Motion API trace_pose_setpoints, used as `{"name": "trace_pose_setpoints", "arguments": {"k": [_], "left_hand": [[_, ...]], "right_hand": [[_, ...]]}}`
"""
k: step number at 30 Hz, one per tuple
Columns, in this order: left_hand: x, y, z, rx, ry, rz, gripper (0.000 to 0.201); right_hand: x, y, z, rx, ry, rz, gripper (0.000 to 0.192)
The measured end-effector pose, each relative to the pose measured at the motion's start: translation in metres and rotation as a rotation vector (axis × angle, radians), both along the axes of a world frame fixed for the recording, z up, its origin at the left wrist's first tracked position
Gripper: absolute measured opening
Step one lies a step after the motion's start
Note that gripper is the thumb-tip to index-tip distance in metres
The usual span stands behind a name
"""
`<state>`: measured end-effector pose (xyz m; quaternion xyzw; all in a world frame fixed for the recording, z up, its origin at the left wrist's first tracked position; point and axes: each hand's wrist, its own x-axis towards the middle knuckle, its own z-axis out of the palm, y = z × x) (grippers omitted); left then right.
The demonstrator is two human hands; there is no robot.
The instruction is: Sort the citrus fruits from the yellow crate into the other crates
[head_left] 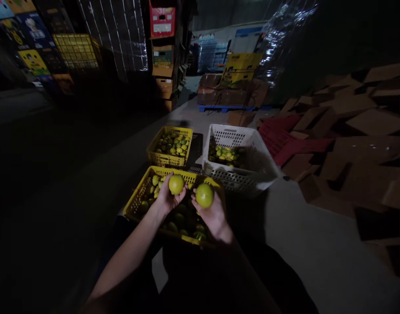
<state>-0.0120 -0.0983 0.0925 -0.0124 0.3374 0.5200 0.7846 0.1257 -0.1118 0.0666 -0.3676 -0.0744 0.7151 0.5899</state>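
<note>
Two yellow-green citrus fruits, one per hand. The left fruit (176,184) sits in the left hand (169,198), fingers curled around it from below; the right fruit (204,195) is cupped the same way in the right hand (213,213). Both are held up just above the near yellow crate (137,196), which has more fruit. Behind it on the floor there's a second yellow crate (169,160) and a white crate (239,176), each with fruit too. Flattened cardboard (360,131) is piled off to the right.

Nearest crate (138,197) lies before two crates: one (169,148) left, another (242,157) right, boxes (350,131) seemingly farther right.
</note>
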Motion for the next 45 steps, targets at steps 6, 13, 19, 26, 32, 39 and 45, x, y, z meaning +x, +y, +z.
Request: {"name": "trace_pose_setpoints", "arguments": {"k": [6, 13, 19, 26, 32, 39, 45], "left_hand": [[0.003, 0.001, -0.008, 0.029, 0.053, -0.027, 0.031], [0.0, 0.002, -0.006, -0.018, 0.011, -0.026, 0.038], [0.0, 0.004, -0.007, -0.043, 0.085, -0.022, 0.035], [0.0, 0.002, -0.001, -0.085, 0.005, 0.04, 0.028], [0.0, 0.002, -0.006, -0.025, -0.012, 0.002, 0.035], [-0.004, -0.003, -0.004, 0.189, -0.08, 0.029, 0.016], [-0.004, -0.009, 0.001, 0.23, 0.011, -0.02, 0.018]], "right_hand": [[0.0, 0.001, 0.003, -0.067, -0.041, 0.03, 0.025], [-0.002, -0.002, 0.007, -0.08, -0.016, 0.068, 0.02], [-0.003, -0.003, 0.008, -0.006, 0.047, 0.162, 0.02], [0.001, 0.001, 0.003, -0.02, 0.037, 0.075, 0.015], [-0.003, 0.002, 0.0, 0.021, 0.05, 0.104, 0.014], [-0.002, -0.004, 0.01, 0.05, 0.147, 0.083, 0.023], [-0.003, -0.009, 0.012, 0.059, 0.161, 0.076, 0.011]]}}
